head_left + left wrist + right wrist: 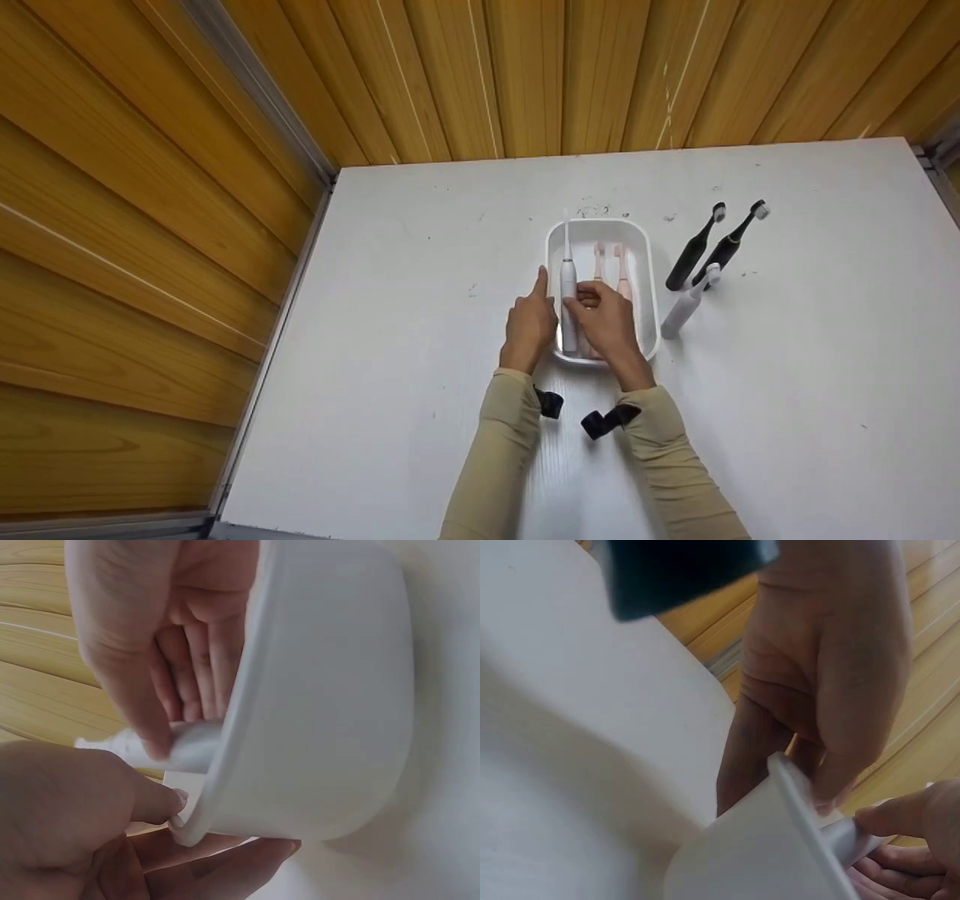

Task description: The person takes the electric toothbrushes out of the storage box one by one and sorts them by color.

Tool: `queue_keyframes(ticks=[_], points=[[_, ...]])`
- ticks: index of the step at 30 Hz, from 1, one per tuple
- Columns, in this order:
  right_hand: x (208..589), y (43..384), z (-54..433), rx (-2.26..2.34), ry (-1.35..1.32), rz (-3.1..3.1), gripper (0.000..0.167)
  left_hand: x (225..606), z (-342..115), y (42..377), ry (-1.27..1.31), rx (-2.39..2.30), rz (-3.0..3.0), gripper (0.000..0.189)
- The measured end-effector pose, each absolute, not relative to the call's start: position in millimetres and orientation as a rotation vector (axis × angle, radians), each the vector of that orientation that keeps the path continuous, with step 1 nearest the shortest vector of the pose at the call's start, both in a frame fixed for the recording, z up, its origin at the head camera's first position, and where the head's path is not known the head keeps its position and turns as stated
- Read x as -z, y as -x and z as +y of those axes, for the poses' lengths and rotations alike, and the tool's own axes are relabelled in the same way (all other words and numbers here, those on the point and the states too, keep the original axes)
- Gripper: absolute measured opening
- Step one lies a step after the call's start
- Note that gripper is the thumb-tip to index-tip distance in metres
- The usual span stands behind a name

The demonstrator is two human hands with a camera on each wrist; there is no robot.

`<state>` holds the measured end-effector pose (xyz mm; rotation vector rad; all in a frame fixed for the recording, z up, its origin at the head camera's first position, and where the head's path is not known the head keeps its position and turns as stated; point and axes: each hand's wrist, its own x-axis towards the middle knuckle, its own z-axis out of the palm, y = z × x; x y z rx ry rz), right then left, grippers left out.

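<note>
A white toothbrush point(568, 274), likely electric by its thick handle, lies along the left side of a white plastic bin point(654, 315). My right hand point(609, 321) pinches its handle between thumb and fingers, as the left wrist view also shows. The left hand point(531, 324) grips the bin's left wall, thumb point(154, 799) at the rim and fingers outside. Two pink toothbrushes point(623, 264) lie in the bin to the right of the white one, partly hidden under my right hand.
Right of the bin, two black toothbrushes point(687, 261) and another white toothbrush point(681, 311) stand upright on the white table point(390, 315). Wood-patterned walls point(517, 75) rise behind the table and along its left. Black wrist cameras point(551, 405) sit at both sleeves.
</note>
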<state>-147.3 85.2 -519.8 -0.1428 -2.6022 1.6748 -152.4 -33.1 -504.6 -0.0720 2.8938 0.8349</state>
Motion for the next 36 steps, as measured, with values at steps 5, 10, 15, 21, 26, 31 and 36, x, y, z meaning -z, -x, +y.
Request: queue_keyframes(ticks=[5, 10, 15, 21, 26, 31, 36], points=[[512.2, 140.9, 88.9, -1.709, 0.124, -2.511, 0.031, 503.2, -32.9, 151.8, 0.073, -0.825, 2.891, 0.052], [504.6, 132.0, 92.7, -1.730, 0.121, -2.451, 0.033, 503.3, -31.7, 152.7, 0.104, -0.820, 2.865, 0.052], [500.6, 121.8, 96.6, -1.818, 0.036, -2.319, 0.034, 504.5, -31.1, 154.1, 0.120, -0.824, 2.851, 0.053], [498.6, 109.4, 99.7, -1.881, -0.059, -2.179, 0.033, 505.3, -30.8, 154.3, 0.155, -0.854, 2.822, 0.053], [497.4, 97.1, 101.4, -1.883, -0.115, -2.080, 0.034, 504.9, -30.5, 154.4, 0.163, -0.844, 2.809, 0.053], [498.8, 84.2, 106.3, -1.815, -0.161, -2.033, 0.034, 504.0, -30.4, 153.5, 0.161, -0.833, 2.820, 0.053], [502.2, 73.3, 114.0, -1.764, -0.174, -1.973, 0.034, 502.8, -29.0, 152.6, 0.166, -0.841, 2.822, 0.053]])
